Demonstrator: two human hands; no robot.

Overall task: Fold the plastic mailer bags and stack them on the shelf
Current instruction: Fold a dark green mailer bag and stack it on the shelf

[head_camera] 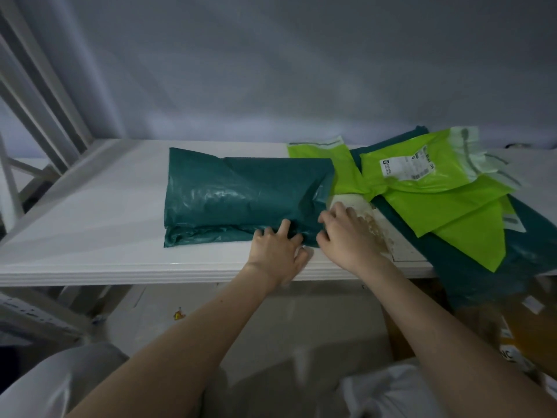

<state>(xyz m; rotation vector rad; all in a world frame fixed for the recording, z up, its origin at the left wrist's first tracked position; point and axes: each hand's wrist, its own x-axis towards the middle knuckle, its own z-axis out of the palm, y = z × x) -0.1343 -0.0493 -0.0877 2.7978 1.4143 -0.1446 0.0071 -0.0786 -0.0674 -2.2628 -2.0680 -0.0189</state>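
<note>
A folded dark green mailer bag (241, 194) lies on the white shelf (90, 218). At its near right corner the left hand (278, 251) rests spread, fingertips pressing the plastic; the right hand (346, 233) pinches that corner with curled fingers. Right of it, lime green mailers (437, 188) lie heaped on more dark green bags

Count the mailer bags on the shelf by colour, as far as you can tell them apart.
Dark green: 2 seen, the folded bag under both hands and another under the pile at right.
Lime green: at least 3, one with a label, one behind the folded bag, one at the pile's front; overlaps hide any more.
Total: at least 5.
</note>
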